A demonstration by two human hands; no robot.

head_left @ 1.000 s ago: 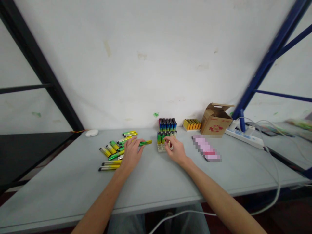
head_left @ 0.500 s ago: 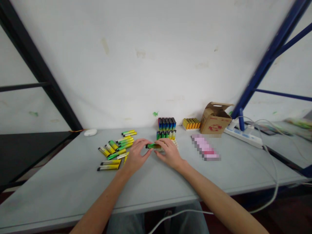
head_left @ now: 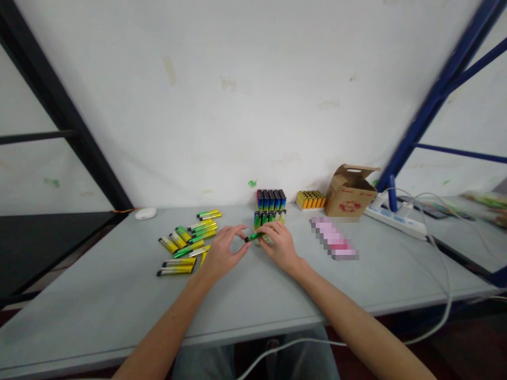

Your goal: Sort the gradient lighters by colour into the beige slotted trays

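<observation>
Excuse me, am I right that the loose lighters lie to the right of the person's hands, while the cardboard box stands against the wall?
Not quite: the loose lighters lie to the left of the left hand and right hand, as the head view shows. The cardboard box does stand against the wall.

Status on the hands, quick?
Right hand pinching green lighter; left hand beside it, holding nothing visible. Upright lighters directly beyond.
</observation>
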